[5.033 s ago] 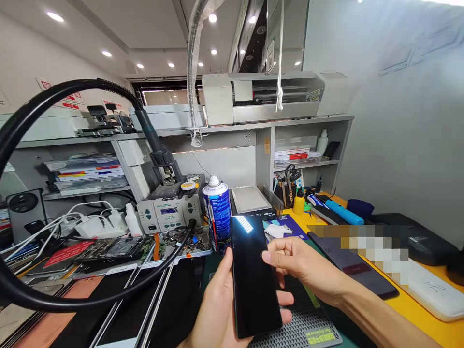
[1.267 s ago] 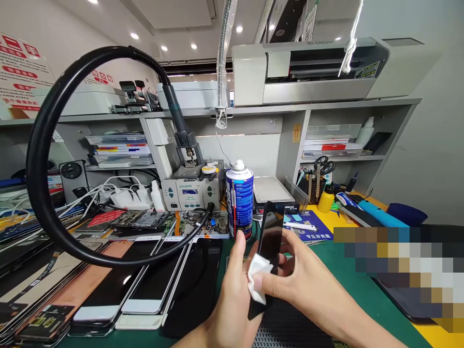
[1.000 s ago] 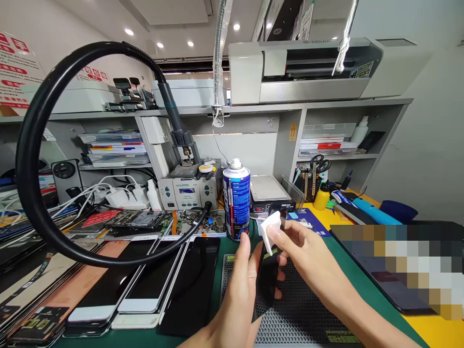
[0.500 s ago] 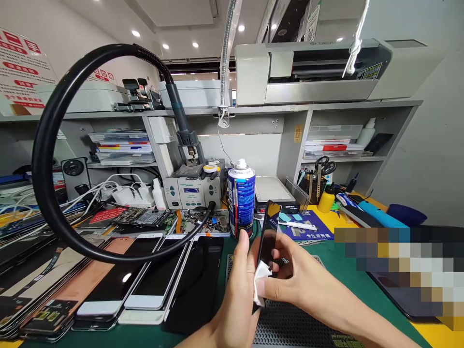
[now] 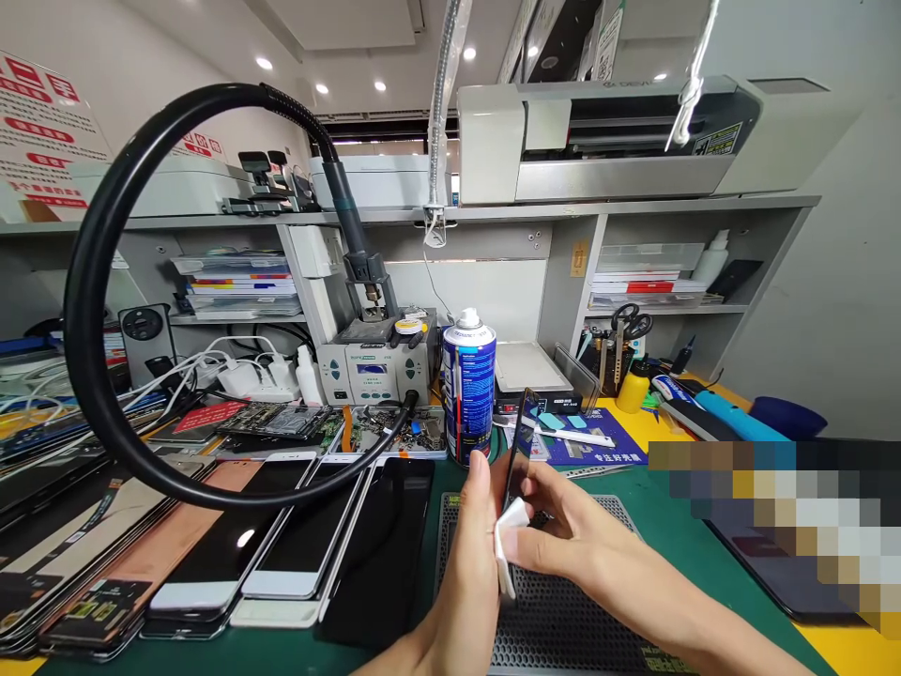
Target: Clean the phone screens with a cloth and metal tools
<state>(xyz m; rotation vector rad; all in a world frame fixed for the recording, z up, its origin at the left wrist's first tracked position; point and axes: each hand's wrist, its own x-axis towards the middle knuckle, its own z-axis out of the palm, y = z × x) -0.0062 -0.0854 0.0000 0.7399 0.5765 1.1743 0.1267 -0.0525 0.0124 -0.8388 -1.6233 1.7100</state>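
Room to pass: green bench [image 5: 679, 526] between right hand [image 5: 573, 535] and dark phone [image 5: 774, 575]. In way: spray can [image 5: 469, 394] dead ahead, black hose [image 5: 83, 310] looping over phones [image 5: 299, 545] at left.

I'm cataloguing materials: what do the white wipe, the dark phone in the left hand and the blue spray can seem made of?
White wipe: matte, perhaps paper or fabric; it bends in soft folds.
Dark phone: probably glass-faced, glossy, given its reflections; frame unclear.
Blue spray can: likely metal with a glossy printed finish, judging by its smooth, rigid cylinder.
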